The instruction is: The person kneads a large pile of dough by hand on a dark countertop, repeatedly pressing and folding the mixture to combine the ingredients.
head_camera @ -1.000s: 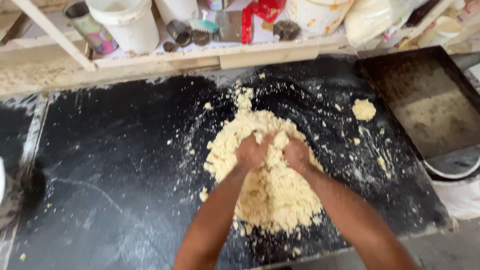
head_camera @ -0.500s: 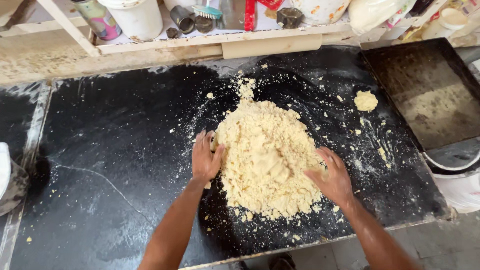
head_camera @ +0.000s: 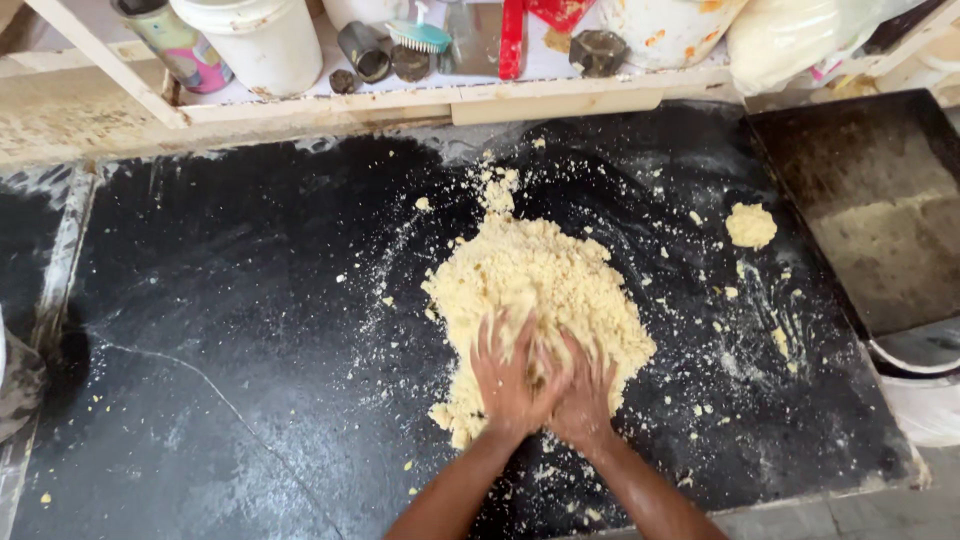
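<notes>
Both hands (head_camera: 545, 380) pressed into near edge of crumbly dough heap (head_camera: 540, 285).

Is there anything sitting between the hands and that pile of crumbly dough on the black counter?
Nothing visible. The left hand and right hand press side by side straight into the near edge of the crumbly dough pile on the black counter. A small separate lump lies off to the right.
</notes>
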